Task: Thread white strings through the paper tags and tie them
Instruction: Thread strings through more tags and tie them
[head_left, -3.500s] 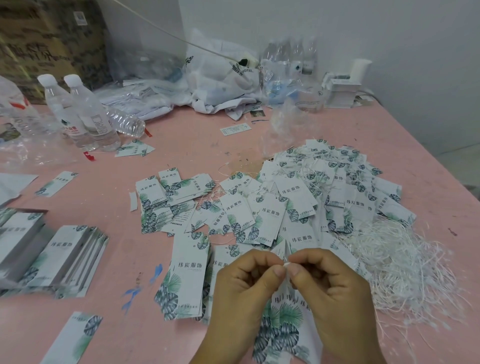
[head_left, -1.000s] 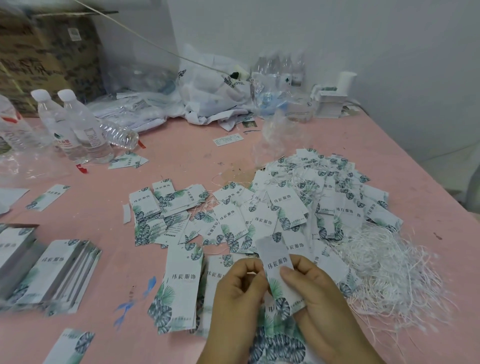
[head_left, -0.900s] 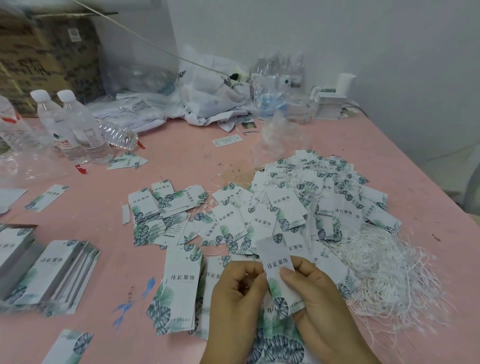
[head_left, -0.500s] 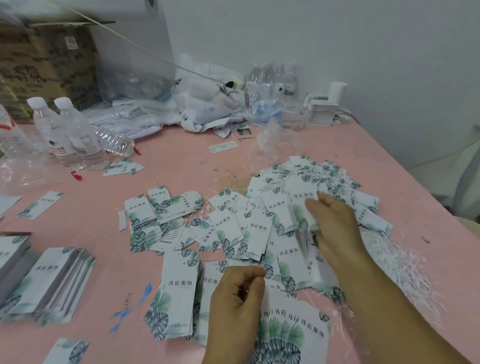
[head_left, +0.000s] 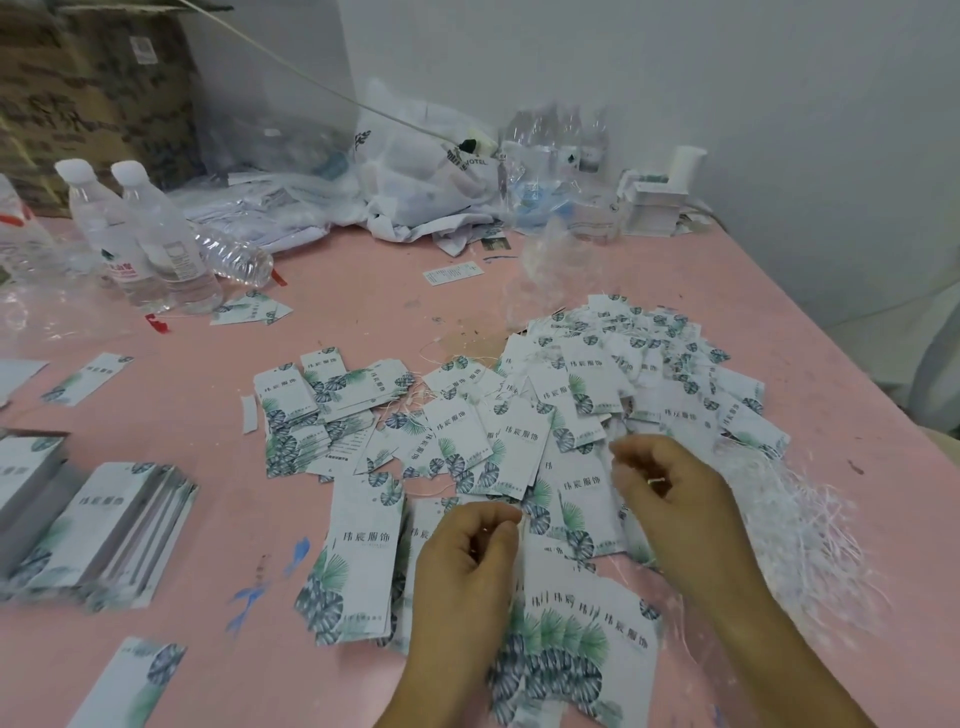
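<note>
Pink worktop (head_left: 363, 301): its right edge runs from 1 o'clock down to 4 o'clock, with bare surface along it and a further bare band at 9 to 11 o'clock. Clutter of bags (head_left: 415, 176) lines the far edge at 12 o'clock. Loose paper tags (head_left: 587, 395) are heaped at centre, spreading to 2 o'clock. White strings (head_left: 800, 525) lie tangled at 3 o'clock, touching the heap. Stacked tags (head_left: 104, 525) sit at 9 o'clock near the left edge. Two upright bottles (head_left: 156, 234) stand at 10 o'clock. Right hand (head_left: 670, 499) hovers over the tags, grip curled, contents blurred; cannot tell. Left hand (head_left: 472, 561) is at 6 o'clock, grip curled together; contents cannot be told.
</note>
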